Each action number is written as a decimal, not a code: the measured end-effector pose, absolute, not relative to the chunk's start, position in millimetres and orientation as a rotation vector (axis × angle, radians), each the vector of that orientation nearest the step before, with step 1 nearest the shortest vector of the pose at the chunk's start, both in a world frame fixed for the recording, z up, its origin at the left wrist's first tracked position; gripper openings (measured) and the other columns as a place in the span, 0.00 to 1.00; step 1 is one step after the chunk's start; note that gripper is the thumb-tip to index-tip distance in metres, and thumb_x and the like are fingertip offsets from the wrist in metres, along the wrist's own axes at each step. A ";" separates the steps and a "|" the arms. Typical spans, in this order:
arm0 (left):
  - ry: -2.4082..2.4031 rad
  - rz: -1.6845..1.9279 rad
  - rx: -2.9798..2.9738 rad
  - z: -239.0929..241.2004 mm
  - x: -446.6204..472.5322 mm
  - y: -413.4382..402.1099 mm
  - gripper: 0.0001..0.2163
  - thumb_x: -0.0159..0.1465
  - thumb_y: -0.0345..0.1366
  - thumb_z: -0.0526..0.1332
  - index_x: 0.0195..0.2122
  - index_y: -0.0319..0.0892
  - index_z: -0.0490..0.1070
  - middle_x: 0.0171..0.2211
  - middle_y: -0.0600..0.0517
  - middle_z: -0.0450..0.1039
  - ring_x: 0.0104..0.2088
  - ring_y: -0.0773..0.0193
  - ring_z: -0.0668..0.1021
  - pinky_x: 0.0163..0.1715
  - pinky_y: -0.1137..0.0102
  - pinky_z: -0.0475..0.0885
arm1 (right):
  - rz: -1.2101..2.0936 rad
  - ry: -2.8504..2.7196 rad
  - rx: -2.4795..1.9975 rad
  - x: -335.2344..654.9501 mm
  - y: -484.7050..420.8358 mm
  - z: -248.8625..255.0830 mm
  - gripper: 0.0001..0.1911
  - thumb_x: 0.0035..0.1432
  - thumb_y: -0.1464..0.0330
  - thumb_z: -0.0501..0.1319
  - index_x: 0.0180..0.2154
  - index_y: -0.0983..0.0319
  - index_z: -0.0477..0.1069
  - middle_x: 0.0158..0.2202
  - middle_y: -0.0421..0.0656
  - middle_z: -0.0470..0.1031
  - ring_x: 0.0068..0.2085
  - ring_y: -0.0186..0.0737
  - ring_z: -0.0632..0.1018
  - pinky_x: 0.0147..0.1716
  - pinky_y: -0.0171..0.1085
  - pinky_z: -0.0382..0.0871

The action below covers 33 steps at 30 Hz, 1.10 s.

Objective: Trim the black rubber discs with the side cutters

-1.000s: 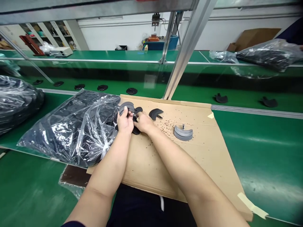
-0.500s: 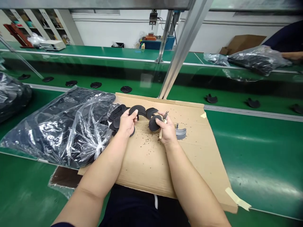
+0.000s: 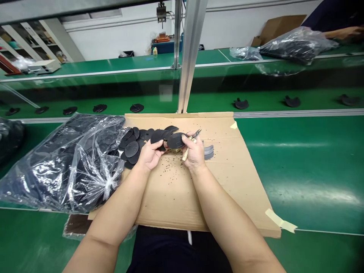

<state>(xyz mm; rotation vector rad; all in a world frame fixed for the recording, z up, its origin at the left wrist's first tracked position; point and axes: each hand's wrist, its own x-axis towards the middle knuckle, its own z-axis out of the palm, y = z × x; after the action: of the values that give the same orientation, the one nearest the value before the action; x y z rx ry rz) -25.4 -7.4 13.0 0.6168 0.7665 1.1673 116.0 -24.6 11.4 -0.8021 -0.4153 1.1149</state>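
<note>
My left hand and my right hand meet over a sheet of cardboard. Together they pinch a black oval rubber piece between them. The right hand also grips small cutters with pale handles, jaws pointing up and right. Just left of my hands lies a loose pile of black oval pieces, spilling out of a clear plastic bag. A short stack of grey curved parts rests right beside my right hand.
Dark trimmings speckle the cardboard near my hands. Beyond it a green conveyor carries single black pieces in a row. A metal post rises behind the cardboard. Another bag of black parts and a person's arm are at the far right.
My hands drew apart and came back together; the right hand now shows the cutters and shares a black piece with the left. The view shifted left and tilted.
</note>
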 end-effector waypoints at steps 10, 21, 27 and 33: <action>0.764 1.288 0.767 8.8 -12.9 -15.2 0.22 0.48 0.39 0.75 0.42 0.40 0.73 0.41 0.48 0.78 0.44 0.56 0.79 0.48 0.59 0.73 | 0.833 -0.903 -1.053 107.2 -29.6 3.8 0.13 0.49 0.65 0.66 0.36 0.60 0.67 0.29 0.37 0.70 0.30 0.34 0.72 0.35 0.36 0.70; 0.860 1.282 0.854 10.5 -16.3 -15.6 0.23 0.45 0.41 0.75 0.41 0.38 0.73 0.37 0.48 0.78 0.34 0.59 0.80 0.35 0.63 0.78 | 0.765 -1.154 -1.186 113.4 -32.6 6.3 0.11 0.55 0.59 0.61 0.34 0.61 0.69 0.27 0.38 0.72 0.28 0.35 0.71 0.31 0.36 0.66; 0.843 1.258 0.863 11.3 -15.7 -17.5 0.24 0.45 0.40 0.75 0.41 0.39 0.72 0.38 0.47 0.77 0.34 0.58 0.80 0.31 0.64 0.78 | 0.745 -1.145 -1.198 110.7 -32.1 4.6 0.12 0.55 0.58 0.62 0.35 0.60 0.70 0.30 0.40 0.74 0.29 0.36 0.73 0.33 0.37 0.68; 0.821 1.277 0.908 9.4 -19.0 -15.1 0.19 0.48 0.39 0.74 0.39 0.38 0.75 0.37 0.47 0.78 0.36 0.58 0.80 0.39 0.61 0.77 | 0.857 -1.254 -1.221 116.5 -33.9 8.7 0.15 0.55 0.56 0.63 0.37 0.61 0.72 0.31 0.41 0.75 0.32 0.38 0.74 0.35 0.37 0.68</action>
<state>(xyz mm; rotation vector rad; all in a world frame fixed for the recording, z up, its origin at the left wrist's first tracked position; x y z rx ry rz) -19.0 -15.1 9.4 0.9082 0.8209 1.2767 116.5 -33.9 8.7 -1.2206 -1.2538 0.8568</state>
